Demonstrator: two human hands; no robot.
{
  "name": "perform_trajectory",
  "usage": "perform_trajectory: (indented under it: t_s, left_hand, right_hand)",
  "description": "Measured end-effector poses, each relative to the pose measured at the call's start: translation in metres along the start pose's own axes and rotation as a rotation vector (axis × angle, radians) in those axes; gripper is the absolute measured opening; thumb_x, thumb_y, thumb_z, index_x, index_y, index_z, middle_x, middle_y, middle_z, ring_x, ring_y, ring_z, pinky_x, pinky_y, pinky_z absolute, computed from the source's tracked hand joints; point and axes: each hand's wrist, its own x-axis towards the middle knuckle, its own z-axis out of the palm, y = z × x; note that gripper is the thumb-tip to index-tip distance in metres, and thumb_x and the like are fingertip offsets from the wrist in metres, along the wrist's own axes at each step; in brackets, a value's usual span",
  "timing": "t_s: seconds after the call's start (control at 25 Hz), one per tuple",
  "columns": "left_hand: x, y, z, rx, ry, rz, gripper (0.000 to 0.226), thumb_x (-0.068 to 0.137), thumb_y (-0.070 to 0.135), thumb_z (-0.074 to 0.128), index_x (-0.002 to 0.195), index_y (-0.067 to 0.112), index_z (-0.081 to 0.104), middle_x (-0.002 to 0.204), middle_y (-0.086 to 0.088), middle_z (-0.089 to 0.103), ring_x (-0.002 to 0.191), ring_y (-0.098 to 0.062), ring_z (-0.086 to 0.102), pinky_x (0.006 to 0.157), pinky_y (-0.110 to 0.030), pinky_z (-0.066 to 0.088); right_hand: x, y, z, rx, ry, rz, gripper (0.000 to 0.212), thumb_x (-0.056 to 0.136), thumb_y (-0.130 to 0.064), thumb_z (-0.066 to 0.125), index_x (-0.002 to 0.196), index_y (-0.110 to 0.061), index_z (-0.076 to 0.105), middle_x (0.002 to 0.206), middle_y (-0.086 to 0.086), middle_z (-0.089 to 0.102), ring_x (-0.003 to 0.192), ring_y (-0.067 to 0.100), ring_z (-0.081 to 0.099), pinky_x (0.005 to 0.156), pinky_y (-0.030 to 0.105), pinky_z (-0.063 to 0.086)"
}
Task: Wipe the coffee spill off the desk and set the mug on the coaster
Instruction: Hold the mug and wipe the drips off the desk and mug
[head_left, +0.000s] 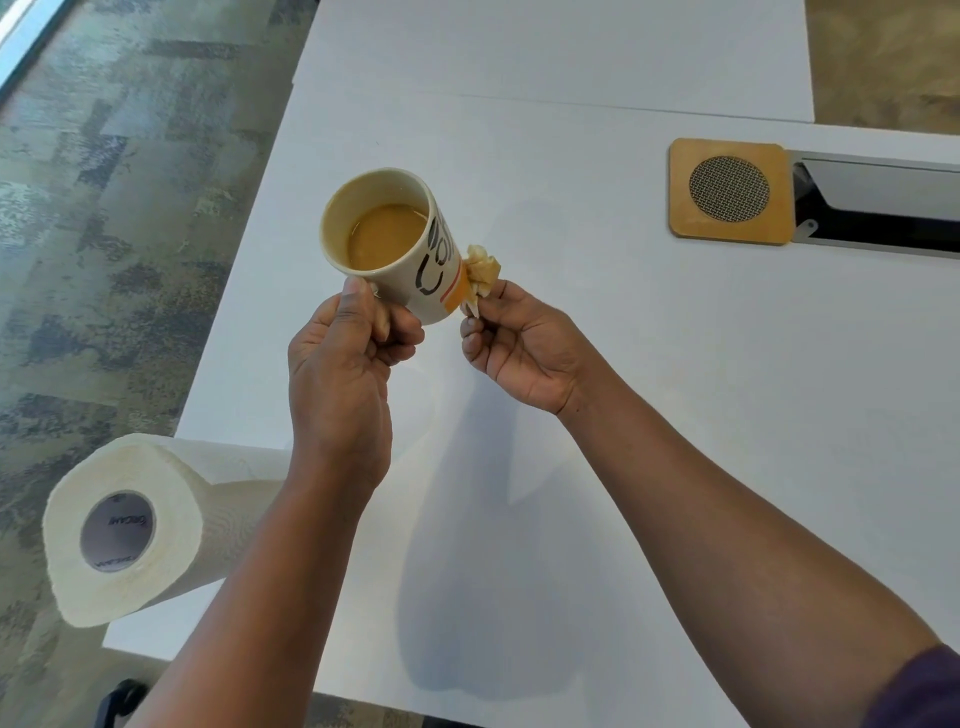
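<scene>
Paper towel roll (140, 525) is lying on its side near the table (623, 415) edge, just left of your left forearm, closest to you. Your left hand (343, 364) is clenching the handle of the mug (395, 244), holding it raised off the table and tipped, mouth facing you, coffee sitting low inside. Your right hand (519, 348) is pinching a stained, crumpled wad of paper towel (480, 273) and pressing it against the mug's base, just right of the left hand's knuckles.

You're likely drying the bottom so it won't mark the coaster. Doing it well: keep the tilt shallow, since the coffee is leaning toward the lower rim and more tip could slop it back onto the table. Work the wad around the whole base ring, not one spot. The wad looks soaked through, so a fresh sheet from the roll by your left elbow may do better.

No spill is showing on the table around your hands. The coaster (731, 191) is lying flat, well beyond and to the right of your right hand, beside a cable slot (878, 208). Mug isn't on it yet.
</scene>
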Motion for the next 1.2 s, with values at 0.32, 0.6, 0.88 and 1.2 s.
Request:
perform_trajectory:
  t_s: [0.32, 0.6, 0.88, 1.2]
  left_hand:
    - [0.002, 0.001, 0.0, -0.06, 0.007, 0.019, 0.04, 0.109, 0.026, 0.043, 0.071, 0.018, 0.054, 0.071, 0.0, 0.064, 0.076, -0.018, 0.059, 0.081, -0.035, 0.049]
    - [-0.001, 0.001, 0.003, -0.08, -0.02, 0.02, 0.04, 0.109, 0.026, 0.042, 0.071, 0.016, 0.052, 0.07, 0.0, 0.063, 0.077, -0.019, 0.058, 0.083, -0.037, 0.049]
    - [-0.001, 0.001, -0.001, -0.088, -0.051, 0.012, 0.042, 0.108, 0.026, 0.043, 0.068, 0.018, 0.054, 0.069, 0.0, 0.064, 0.075, -0.018, 0.06, 0.081, -0.035, 0.051]
    - [0.0, -0.003, -0.007, -0.043, -0.042, 0.005, 0.042, 0.107, 0.028, 0.043, 0.067, 0.019, 0.054, 0.071, -0.001, 0.065, 0.077, -0.022, 0.059, 0.078, -0.034, 0.048]
  right_hand:
    - [-0.007, 0.038, 0.005, -0.033, -0.051, 0.094, 0.017, 0.098, 0.003, 0.054, 0.106, -0.008, 0.065, 0.086, 0.007, 0.062, 0.074, 0.016, 0.057, 0.066, 0.025, 0.054]
    - [0.005, 0.042, 0.023, -0.03, -0.016, 0.153, 0.019, 0.095, 0.007, 0.055, 0.092, -0.007, 0.068, 0.08, 0.011, 0.061, 0.067, 0.016, 0.057, 0.062, 0.024, 0.055]
    - [0.022, 0.02, 0.04, 0.016, 0.083, 0.146, 0.016, 0.096, 0.003, 0.048, 0.102, 0.001, 0.063, 0.092, 0.018, 0.061, 0.084, 0.022, 0.054, 0.078, 0.028, 0.047]
    - [0.025, -0.018, 0.025, 0.118, 0.08, -0.051, 0.009, 0.097, -0.003, 0.056, 0.094, -0.004, 0.064, 0.082, 0.01, 0.065, 0.068, 0.014, 0.058, 0.07, 0.025, 0.05]
